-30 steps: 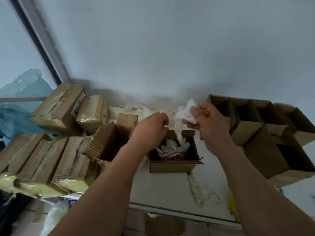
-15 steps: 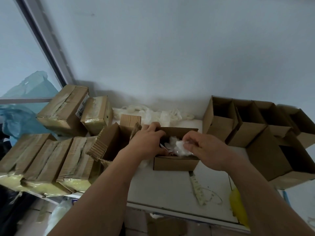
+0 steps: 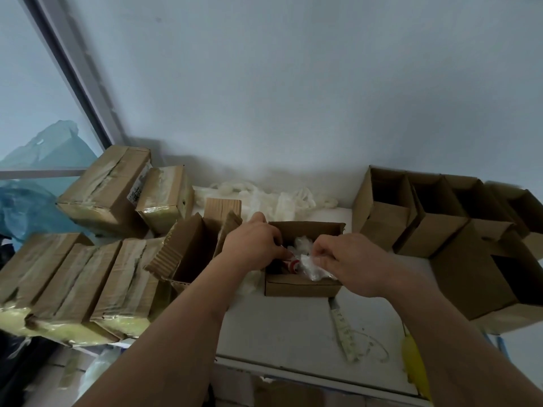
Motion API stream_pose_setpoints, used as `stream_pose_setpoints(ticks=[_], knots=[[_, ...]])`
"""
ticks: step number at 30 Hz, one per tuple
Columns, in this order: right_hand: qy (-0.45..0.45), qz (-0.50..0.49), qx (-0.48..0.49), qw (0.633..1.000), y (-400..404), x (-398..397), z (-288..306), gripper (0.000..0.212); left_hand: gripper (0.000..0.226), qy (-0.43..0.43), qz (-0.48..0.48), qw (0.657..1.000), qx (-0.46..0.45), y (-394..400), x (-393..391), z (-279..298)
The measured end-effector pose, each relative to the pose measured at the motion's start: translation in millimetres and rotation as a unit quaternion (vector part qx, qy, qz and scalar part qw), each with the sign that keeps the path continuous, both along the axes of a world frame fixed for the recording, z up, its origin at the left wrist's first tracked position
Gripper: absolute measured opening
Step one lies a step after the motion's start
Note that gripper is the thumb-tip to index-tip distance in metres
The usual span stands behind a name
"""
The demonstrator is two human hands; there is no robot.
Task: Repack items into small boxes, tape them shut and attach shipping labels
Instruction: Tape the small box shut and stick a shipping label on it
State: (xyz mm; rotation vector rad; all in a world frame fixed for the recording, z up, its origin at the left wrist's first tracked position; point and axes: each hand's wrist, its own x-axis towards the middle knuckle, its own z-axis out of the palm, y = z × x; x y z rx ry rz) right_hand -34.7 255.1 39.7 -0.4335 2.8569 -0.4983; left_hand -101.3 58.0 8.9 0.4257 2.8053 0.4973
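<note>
right hand (image 3: 349, 264) curled, pinching clear plastic wrap (image 3: 314, 267) down into small open box (image 3: 302, 284) at table centre; left hand (image 3: 254, 245) curled inside, fingertips on red-and-white item (image 3: 292, 263). packing under way here: flaps up, no tape, no label. taped boxes (image 3: 73, 286) stacked left, empty boxes (image 3: 435, 218) waiting right.

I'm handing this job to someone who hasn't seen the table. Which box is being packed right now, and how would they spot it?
Start at the white table against the wall. Near its middle, between the taped boxes on the left and the row of empty open boxes on the right, sits the small open cardboard box. It alone has both hands in it, with white plastic stuffing and a red-and-white packet.
</note>
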Motion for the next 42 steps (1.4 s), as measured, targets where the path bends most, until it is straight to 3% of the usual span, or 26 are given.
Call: stream_pose_setpoints(ticks=[5, 10, 16, 20, 25, 29, 35, 38, 42], knots=[[0.064, 0.047, 0.162, 0.984, -14.8, -10.7, 5.1, 0.026, 0.025, -0.030, 0.022, 0.999, 0.039, 1.1, -5.3, -2.5], [0.121, 0.015, 0.188, 0.975, -29.0, -14.5, -3.3, 0.014, 0.025, -0.053, 0.025, 0.996, 0.062, -0.4, -8.1, -3.0], [-0.009, 0.063, 0.158, 0.985, -17.6, 1.1, 1.9, 0.055, 0.023, -0.065, 0.019, 0.996, 0.063, -0.8, -11.7, -5.0], [-0.035, 0.077, 0.180, 0.980, -20.8, 7.7, -1.9, 0.080, 0.015, -0.062, 0.021, 0.996, 0.059, 1.2, -12.9, -4.7], [0.001, 0.120, 0.244, 0.962, -27.7, 7.3, -8.7, 0.079, 0.020, -0.052, 0.027, 0.997, 0.050, 2.9, -13.7, -7.3], [0.008, 0.100, 0.195, 0.976, -22.5, 19.3, -7.0, 0.058, 0.024, -0.046, 0.028, 0.997, 0.060, 2.3, -15.7, -10.2], [-0.024, 0.088, 0.211, 0.973, -28.5, 8.1, -12.4, 0.069, 0.017, -0.047, 0.015, 0.997, 0.053, 1.2, -14.9, -6.5], [0.058, 0.062, 0.154, 0.984, -20.8, 16.8, -15.4, 0.074, 0.027, -0.045, 0.019, 0.996, 0.075, -4.3, -10.4, -5.5], [0.150, -0.001, 0.021, 0.988, -5.7, 35.2, -18.0, 0.083, 0.026, -0.050, 0.029, 0.983, 0.175, -8.8, -2.0, -2.1]])
